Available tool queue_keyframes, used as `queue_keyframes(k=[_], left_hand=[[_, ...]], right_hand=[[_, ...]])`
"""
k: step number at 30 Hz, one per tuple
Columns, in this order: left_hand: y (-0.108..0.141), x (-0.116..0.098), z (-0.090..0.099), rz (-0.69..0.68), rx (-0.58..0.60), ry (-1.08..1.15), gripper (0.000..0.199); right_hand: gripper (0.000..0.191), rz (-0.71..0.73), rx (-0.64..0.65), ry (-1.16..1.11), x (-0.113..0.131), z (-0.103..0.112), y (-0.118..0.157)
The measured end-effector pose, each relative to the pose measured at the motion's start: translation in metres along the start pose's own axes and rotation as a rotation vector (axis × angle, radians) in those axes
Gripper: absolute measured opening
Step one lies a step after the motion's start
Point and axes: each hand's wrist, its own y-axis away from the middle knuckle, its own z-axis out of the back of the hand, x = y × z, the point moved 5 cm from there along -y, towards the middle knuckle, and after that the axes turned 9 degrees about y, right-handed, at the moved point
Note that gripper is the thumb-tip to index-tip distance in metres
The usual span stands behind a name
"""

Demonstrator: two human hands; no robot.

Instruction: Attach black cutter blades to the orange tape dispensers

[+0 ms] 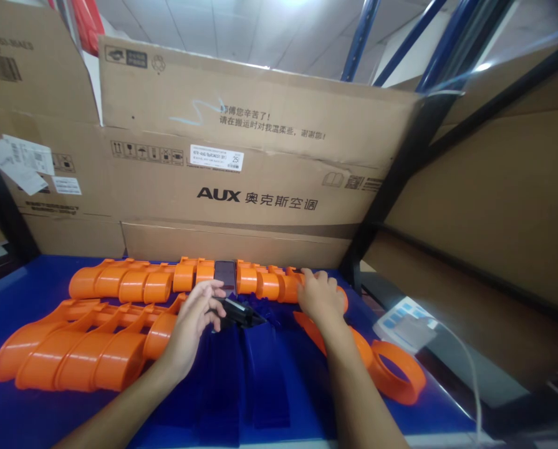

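Observation:
My left hand hovers over the middle of the blue table, its fingers loosely curled and apart. Just beyond its fingertips is a black pointed object whose kind I cannot make out; whether the hand touches it is unclear. My right hand reaches to the right end of the back row, with its fingers bent over an orange plastic ring-shaped part there. Its thumb side is partly hidden. Several more orange ring-shaped parts lie in rows at the left. Dark blue curved pieces lie between my arms.
A dark phone-like rectangle stands within the back row. Behind rises a large cardboard sheet. A loose orange ring lies near the right edge, beside a white-and-blue packet and a white cable. Dark shelf posts frame the table.

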Motion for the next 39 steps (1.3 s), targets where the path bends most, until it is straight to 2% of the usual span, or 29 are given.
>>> queue_keyframes(k=[5, 10, 15, 23, 29, 39], left_hand=[[0.001, 0.001, -0.001, 0.009, 0.023, -0.016, 0.038], [0.0, 0.001, 0.002, -0.004, -0.005, -0.05, 0.038], [0.0, 0.001, 0.001, 0.002, 0.008, -0.069, 0.035], [-0.001, 0.001, 0.002, -0.011, 0.005, -0.068, 0.034], [0.0, 0.002, 0.002, -0.004, 0.015, -0.08, 0.033], [0.001, 0.002, -0.001, -0.002, 0.023, -0.09, 0.033]], right_hand=[[0.043, 0.024, 0.036, 0.002, 0.001, -0.001, 0.001], [0.046, 0.013, 0.094, -0.044, 0.003, -0.001, 0.003], [0.043, 0.013, 0.144, -0.104, 0.003, -0.004, 0.0], [0.034, 0.001, 0.139, -0.182, -0.002, -0.007, -0.003], [0.024, -0.02, -0.009, -0.32, -0.002, -0.001, -0.004], [0.017, -0.012, -0.419, -0.569, -0.006, 0.011, -0.004]])
